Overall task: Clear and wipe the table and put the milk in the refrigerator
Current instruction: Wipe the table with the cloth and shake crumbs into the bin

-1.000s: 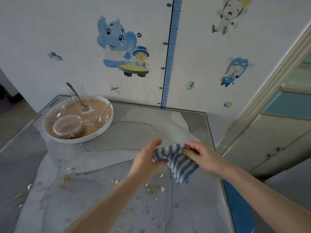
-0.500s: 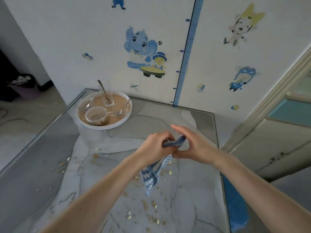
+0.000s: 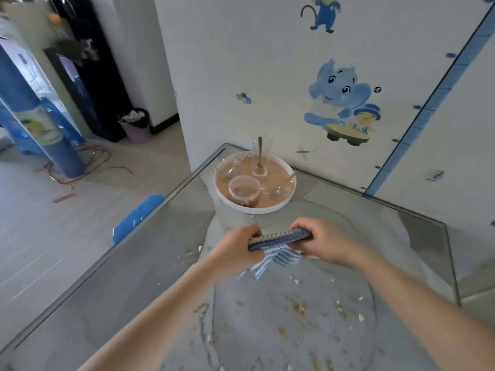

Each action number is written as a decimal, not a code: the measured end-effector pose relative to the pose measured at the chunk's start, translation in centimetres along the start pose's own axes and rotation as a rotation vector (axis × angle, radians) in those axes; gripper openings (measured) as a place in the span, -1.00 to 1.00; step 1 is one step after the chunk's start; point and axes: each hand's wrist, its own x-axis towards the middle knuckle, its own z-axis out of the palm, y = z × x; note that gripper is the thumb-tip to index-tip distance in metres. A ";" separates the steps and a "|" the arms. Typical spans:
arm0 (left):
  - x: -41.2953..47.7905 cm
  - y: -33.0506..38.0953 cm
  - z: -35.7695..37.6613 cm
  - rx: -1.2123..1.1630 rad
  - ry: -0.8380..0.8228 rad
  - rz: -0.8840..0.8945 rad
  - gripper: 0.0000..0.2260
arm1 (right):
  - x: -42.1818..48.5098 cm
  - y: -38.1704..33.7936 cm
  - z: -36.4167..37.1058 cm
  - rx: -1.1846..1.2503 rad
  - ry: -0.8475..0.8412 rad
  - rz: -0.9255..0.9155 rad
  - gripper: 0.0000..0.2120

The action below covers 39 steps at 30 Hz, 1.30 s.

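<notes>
A blue-and-white striped cloth (image 3: pixel 278 241) is stretched between my two hands above the middle of the grey glass-topped table (image 3: pixel 134 290). My left hand (image 3: pixel 237 249) grips its left end and my right hand (image 3: pixel 320 238) grips its right end; the rest of the cloth hangs down below them. Crumbs (image 3: pixel 300 307) are scattered over the table in front of me. At the far corner sits a round white tray (image 3: pixel 278 208) carrying a tall glass with a spoon (image 3: pixel 261 156), a small glass bowl (image 3: pixel 244 189) and more spoons. No milk is in view.
The wall with cartoon stickers (image 3: pixel 340 103) runs along the table's far side. Left of the table are a blue chair seat (image 3: pixel 138 215), a purple bin (image 3: pixel 136 125), a blue column (image 3: pixel 40 113), red cables (image 3: pixel 80 167) on the floor and a dark cabinet (image 3: pixel 88 84).
My view has swung left, bringing the floor and bin into sight. The cloth, bunched between my hands before, is now pulled out flat between them, and both hands have shifted towards the tray.
</notes>
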 end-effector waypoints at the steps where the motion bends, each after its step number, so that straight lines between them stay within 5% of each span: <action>1: 0.5 -1.9 -1.0 -0.008 -0.017 -0.015 -0.90 | 2.1 -0.9 1.0 -0.005 -0.004 -0.008 -0.90; 15: 8.3 -18.7 -10.2 0.119 0.291 -0.066 -0.64 | 23.9 -8.8 9.6 0.003 0.097 -0.134 -0.87; 21: 10.7 -23.9 -4.4 0.219 -0.036 -0.068 -0.47 | 27.7 -3.6 13.9 -0.279 -0.233 -0.068 -0.46; 26: 11.9 -22.7 -0.3 0.224 -0.116 -0.044 -0.50 | 25.7 -0.2 14.1 -0.477 -0.282 -0.056 -0.47; 39: 13.7 -12.9 7.7 0.172 -0.144 0.070 -0.50 | 17.9 8.5 8.4 -0.500 -0.181 0.123 -0.59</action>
